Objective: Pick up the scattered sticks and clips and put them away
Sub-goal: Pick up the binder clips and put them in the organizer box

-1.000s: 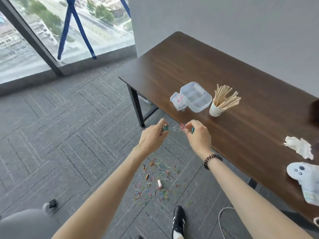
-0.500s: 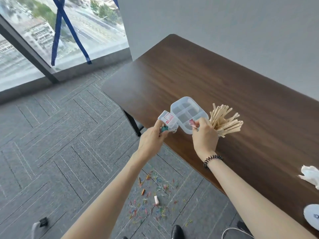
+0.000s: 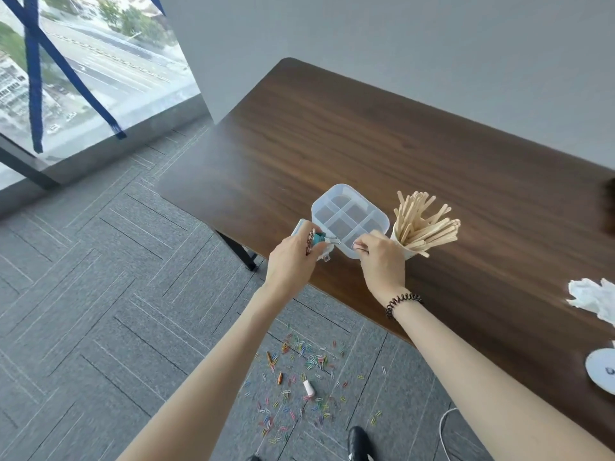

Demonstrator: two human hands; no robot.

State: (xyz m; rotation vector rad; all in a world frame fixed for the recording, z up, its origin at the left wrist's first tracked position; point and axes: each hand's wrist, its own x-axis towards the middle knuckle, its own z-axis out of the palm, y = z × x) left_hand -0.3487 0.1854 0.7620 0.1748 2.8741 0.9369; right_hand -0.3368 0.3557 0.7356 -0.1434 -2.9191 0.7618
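A clear compartment box (image 3: 349, 216) stands open near the table's front edge, its lid hanging off the left side. My left hand (image 3: 293, 261) grips a few binder clips (image 3: 314, 240), teal and pink, just left of the box. My right hand (image 3: 381, 257) pinches a clip (image 3: 359, 246) at the box's near right compartment. A white cup of wooden sticks (image 3: 422, 224) stands right of the box. Several coloured paper clips (image 3: 306, 377) lie scattered on the carpet below.
The brown table (image 3: 366, 144) runs along a grey wall. Crumpled white tissue (image 3: 595, 299) and a white round object (image 3: 602, 369) lie at its right end. A small pink-white bottle (image 3: 308, 388) lies among the floor clips. A black shoe (image 3: 359, 442) and a white cable (image 3: 444, 427) are nearby.
Both hands rose from above the floor to the table and now hover at the compartment box. The view has tilted toward the table.
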